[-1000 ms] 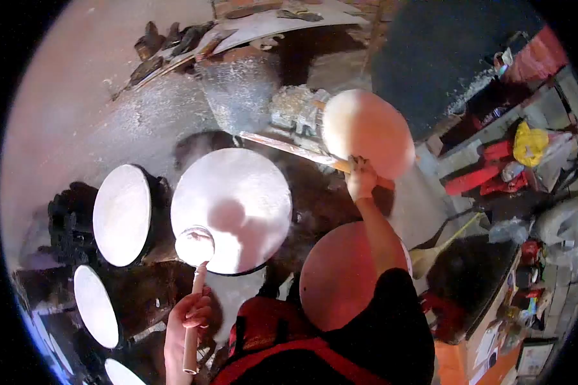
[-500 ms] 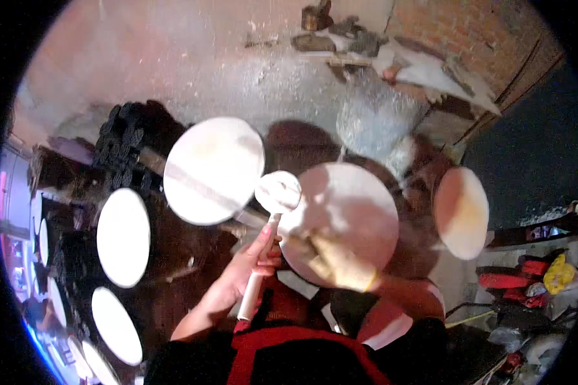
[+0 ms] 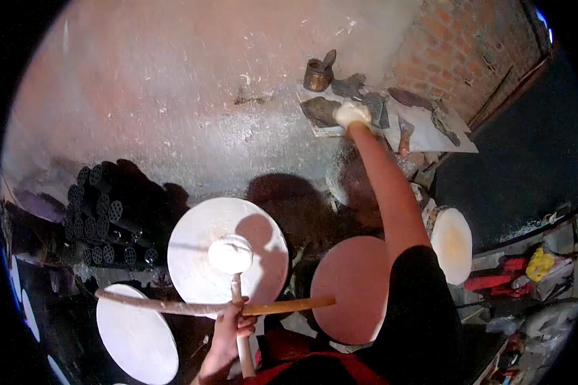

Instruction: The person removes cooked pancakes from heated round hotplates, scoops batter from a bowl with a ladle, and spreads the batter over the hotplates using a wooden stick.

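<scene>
My left hand (image 3: 227, 330) is closed around the pale wooden handle of a stick with a round white padded head (image 3: 231, 255). A curved wooden stick (image 3: 173, 308) crosses at that hand; I cannot tell whether the fingers grip it too. Behind the padded head stands a large white disc (image 3: 192, 256), partly in shadow. My right hand (image 3: 353, 114), in a pale glove, reaches far forward to a ledge and touches or hovers over dark flat pieces (image 3: 321, 111) there. Its fingers are too unclear to read. Below the right arm is a pinkish-lit disc (image 3: 347, 282).
Black cylinders with holes (image 3: 109, 212) are stacked at left. More white discs stand at lower left (image 3: 138, 333) and at right (image 3: 453, 247). A dark metal can (image 3: 318, 76) sits on the ledge against the wall. Red and yellow items (image 3: 536, 266) lie at far right.
My right hand has gone from in front of the pinkish disc up to the ledge. The left hand, still holding the padded stick, now appears lower and further left. The view has shifted.
</scene>
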### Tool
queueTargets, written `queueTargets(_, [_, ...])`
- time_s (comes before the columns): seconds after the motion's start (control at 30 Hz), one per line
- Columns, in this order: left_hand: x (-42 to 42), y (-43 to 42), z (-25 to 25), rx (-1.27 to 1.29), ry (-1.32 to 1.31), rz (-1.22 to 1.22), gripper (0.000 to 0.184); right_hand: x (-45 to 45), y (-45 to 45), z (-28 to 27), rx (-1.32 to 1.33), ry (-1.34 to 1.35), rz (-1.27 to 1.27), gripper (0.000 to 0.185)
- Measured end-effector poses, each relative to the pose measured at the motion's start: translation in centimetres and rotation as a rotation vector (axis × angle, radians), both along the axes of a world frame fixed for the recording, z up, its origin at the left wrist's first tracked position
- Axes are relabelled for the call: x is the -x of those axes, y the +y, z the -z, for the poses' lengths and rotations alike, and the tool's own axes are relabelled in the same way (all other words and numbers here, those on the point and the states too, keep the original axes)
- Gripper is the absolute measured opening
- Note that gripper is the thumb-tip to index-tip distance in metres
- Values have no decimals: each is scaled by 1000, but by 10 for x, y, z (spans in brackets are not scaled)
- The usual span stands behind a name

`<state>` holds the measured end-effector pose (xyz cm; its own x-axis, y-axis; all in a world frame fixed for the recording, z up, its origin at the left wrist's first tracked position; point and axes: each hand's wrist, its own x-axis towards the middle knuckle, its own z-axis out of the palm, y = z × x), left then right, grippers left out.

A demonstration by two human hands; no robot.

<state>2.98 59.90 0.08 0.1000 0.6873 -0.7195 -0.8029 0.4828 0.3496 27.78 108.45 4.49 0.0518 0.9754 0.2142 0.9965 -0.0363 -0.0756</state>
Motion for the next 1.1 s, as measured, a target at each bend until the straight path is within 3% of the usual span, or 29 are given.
queueTargets(0.1, [8,-1,-1,17,35,-47,27,3,32,-9,252,-55,-137,43])
queueTargets(0.23, [7,-7,3,2,103,-63,33,-36,86,25,373,180,-125,36])
queueTargets(0.27, [7,-6,0,10,100,-68,31,-58,108,42,349,91,-392,34])
queueTargets(0.3, [6,-7,-1,24,97,-65,30,-52,24,-2,344,706,-424,34])
queueTargets(0.37, [9,-12,9,-29,152,-5,34,-74,-21,5,488,1283,-615,40])
queueTargets(0.43, [9,-17,12,-73,126,21,35,-111,-127,-14,374,1032,-789,46])
queueTargets(0.47, [12,-21,17,-46,-121,-64,35,-133,-174,-16,335,858,-899,49])
queueTargets(0.5, [11,-25,21,4,-362,-160,34,-165,-218,11,552,1055,-834,42])
queueTargets(0.53, [8,-27,18,-18,-277,-98,34,-197,-261,37,750,1244,-722,36])
queueTargets(0.57, [3,-26,12,-56,-200,-38,34,-209,-325,48,758,1234,-543,33])
queueTargets(0.6, [-1,-30,16,-43,-329,-33,34,-220,-389,57,763,1232,-363,31])
queueTargets(0.67, [-25,-37,20,-10,-495,-47,35,-253,-492,89,539,696,-615,34])
queueTargets(0.73, [-52,-49,17,61,-566,-69,38,-290,-545,131,509,559,-1006,33])
queueTargets(0.8, [-38,-41,5,47,-401,-114,32,-265,-551,130,393,-7,-1326,40])
queueTargets(0.87, [-47,-46,0,4,-216,-116,27,-289,-557,172,413,-79,-1209,41])
queueTargets(0.93, [-43,-47,1,-33,-210,-45,26,-323,-538,195,373,-142,-991,43])
queueTargets(1.03, [-60,-41,-25,-13,-670,-15,27,-385,-515,218,299,-249,-500,46])
queueTargets(1.1, [-67,-43,-30,24,-630,-43,31,-422,-511,220,292,-241,-116,48])
